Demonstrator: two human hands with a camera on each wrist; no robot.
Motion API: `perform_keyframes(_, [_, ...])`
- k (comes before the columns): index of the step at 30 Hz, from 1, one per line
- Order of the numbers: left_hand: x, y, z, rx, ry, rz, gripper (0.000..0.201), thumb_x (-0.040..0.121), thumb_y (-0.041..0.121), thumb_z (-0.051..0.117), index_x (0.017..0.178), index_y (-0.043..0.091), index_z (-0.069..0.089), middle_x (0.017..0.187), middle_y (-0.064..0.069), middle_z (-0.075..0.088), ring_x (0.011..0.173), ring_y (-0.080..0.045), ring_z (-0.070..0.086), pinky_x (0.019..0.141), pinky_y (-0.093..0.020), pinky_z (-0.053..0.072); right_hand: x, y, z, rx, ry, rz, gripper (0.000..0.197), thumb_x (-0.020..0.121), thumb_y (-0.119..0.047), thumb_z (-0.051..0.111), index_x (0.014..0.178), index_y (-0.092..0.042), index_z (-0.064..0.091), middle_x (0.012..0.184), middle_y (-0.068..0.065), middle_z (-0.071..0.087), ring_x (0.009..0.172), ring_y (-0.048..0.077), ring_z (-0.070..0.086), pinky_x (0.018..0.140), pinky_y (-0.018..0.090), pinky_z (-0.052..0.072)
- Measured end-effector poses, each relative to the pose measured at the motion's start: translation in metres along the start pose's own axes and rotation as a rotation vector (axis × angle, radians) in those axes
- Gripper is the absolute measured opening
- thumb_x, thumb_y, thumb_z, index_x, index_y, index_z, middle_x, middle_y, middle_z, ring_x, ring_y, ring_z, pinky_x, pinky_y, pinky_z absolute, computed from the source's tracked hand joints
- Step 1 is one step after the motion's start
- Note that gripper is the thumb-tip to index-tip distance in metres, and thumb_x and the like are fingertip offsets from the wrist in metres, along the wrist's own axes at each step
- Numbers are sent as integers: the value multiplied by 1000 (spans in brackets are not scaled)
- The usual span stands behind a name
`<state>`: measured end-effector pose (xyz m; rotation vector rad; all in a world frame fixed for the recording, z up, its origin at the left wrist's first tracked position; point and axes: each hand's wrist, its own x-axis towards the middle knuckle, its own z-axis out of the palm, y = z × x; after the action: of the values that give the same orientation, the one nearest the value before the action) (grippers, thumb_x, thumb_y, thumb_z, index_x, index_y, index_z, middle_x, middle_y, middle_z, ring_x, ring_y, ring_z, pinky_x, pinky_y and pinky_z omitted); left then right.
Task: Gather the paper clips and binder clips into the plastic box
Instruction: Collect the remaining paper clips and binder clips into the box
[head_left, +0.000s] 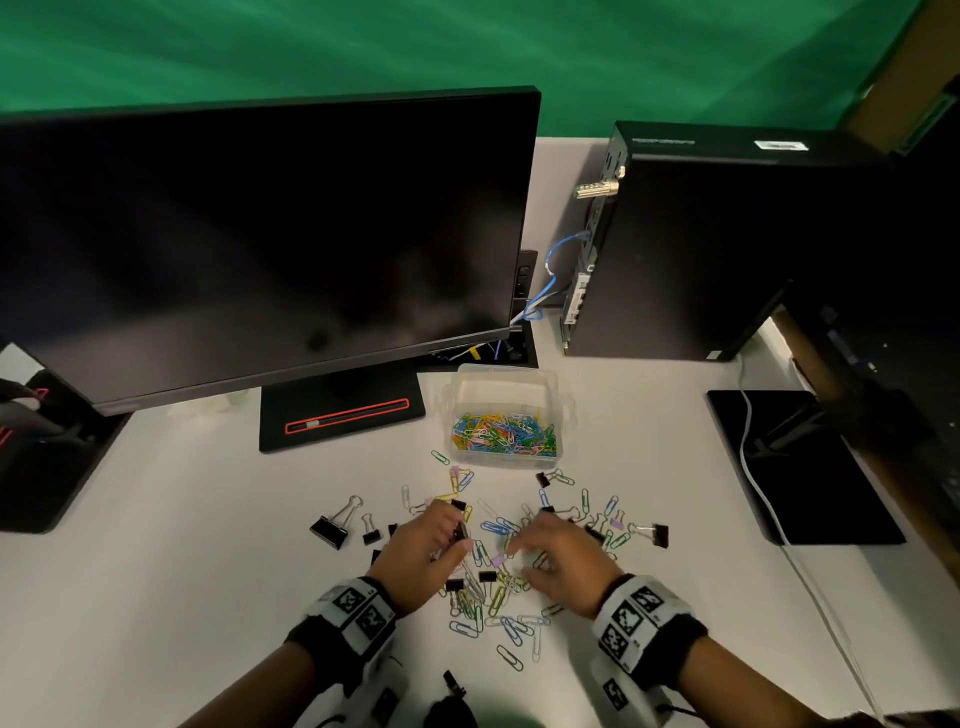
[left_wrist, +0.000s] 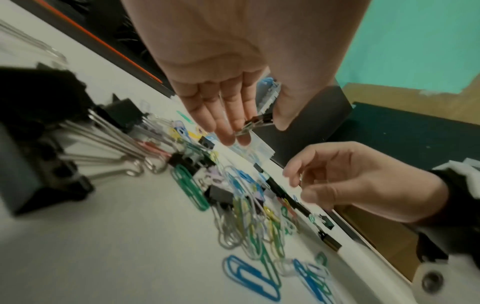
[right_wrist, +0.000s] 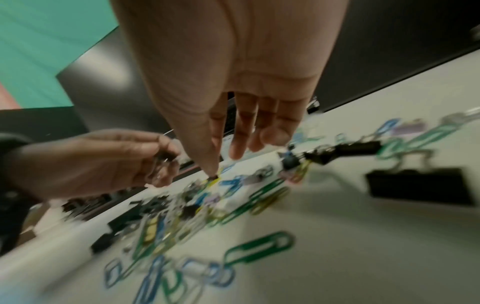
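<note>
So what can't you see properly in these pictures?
- Head view: clips under the left hand and right hand are hidden.
- Head view: binder clips inside the plastic box? Too small to tell.
- Right wrist view: motion blur smears the paper clips.
- Left wrist view: large binder clip blurred, cut off by the left edge.

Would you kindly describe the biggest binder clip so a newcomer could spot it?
Start at the black monitor stand with the red outline and drop toward the near edge of the white desk. The large black binder clip lies left of the left hand, bigger than its neighbours, silver handles raised.
</note>
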<state>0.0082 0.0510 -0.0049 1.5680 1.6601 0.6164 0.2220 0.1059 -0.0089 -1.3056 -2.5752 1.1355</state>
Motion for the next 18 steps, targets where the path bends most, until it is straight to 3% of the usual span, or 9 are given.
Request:
perform_keyframes(2, [-3,-2,-7,-31,55,-33,18,88,19,58,98,24,45,71,10,51,65,8,53,60,-5,41,6,-11,10,-13,-79,-43,30,82,-13,58,110,-25,62,101,1,54,94,16,53,81,23,40])
perform_keyframes(5, [-9,-11,-15,-19,83,-90,20,87,20,58,100,23,43,70,8,50,58,-3,51,60,-14,43,13,-22,17,-67,-134,-77,33,84,-12,56,114,-25,61,106,7,55,98,21,53,81,24,39])
perform_keyframes(7, [-14,-20,-18,41,88,-114,19,86,22,60,98,20,45,73,6,56,65,-12,54,64,-22,44,17,-25,20,-112,-146,-75,36,83,-10,54,116,-23,60,110,7,54,104,22,52,84,24,40])
perform_keyframes(13, [-26,-43,-20,412,74,-78,23,79,28,60,99,17,56,97,-2,58,90,-22,54,76,-28,42,21,-24,23,-155,-121,-60,31,81,-6,54,109,-17,62,111,7,58,106,24,53,83,25,39])
perform_keyframes(18, [-27,-46,-15,483,69,-33,33,66,22,70,97,16,61,95,-6,60,84,-28,60,72,-37,50,23,-22,22,-121,-106,-52,20,78,-9,58,96,-13,63,103,6,61,98,22,56,80,26,43])
